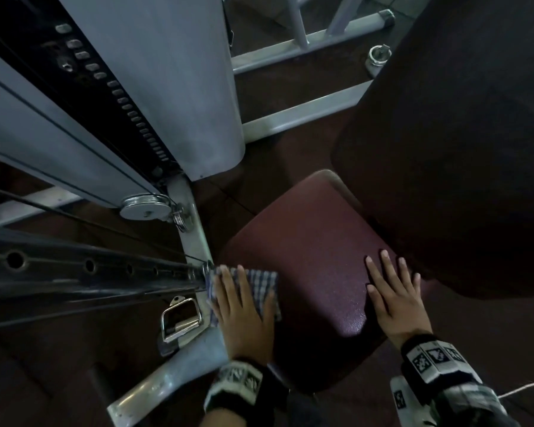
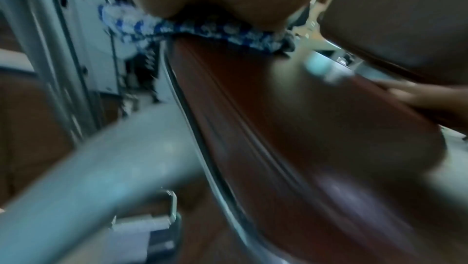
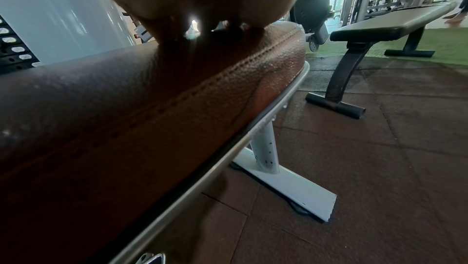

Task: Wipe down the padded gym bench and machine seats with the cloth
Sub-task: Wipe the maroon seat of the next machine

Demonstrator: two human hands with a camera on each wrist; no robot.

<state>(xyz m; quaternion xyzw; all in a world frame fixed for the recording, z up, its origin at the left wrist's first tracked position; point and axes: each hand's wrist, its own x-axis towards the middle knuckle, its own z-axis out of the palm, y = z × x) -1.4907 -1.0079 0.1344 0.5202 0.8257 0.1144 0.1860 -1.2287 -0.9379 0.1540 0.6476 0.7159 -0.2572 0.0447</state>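
A maroon padded machine seat (image 1: 305, 251) fills the middle of the head view; its dark backrest pad (image 1: 460, 149) rises at the right. My left hand (image 1: 241, 306) lies flat with straight fingers on a blue-and-white checked cloth (image 1: 259, 282), pressing it onto the seat's left edge. In the blurred left wrist view the cloth (image 2: 202, 30) is squashed under the palm against the seat (image 2: 303, 118). My right hand (image 1: 395, 291) rests flat, fingers spread, on the seat's right side close to the backrest. In the right wrist view, its fingers (image 3: 177, 34) touch the seat's stitched leather (image 3: 126, 98).
The grey weight-stack column (image 1: 154, 81) and black adjustment rail (image 1: 90, 272) stand close on the left, with a pulley (image 1: 145, 208) and a metal cable handle (image 1: 181, 322) by the seat. A flat black bench (image 3: 385, 26) stands beyond on the rubber floor (image 3: 380, 148).
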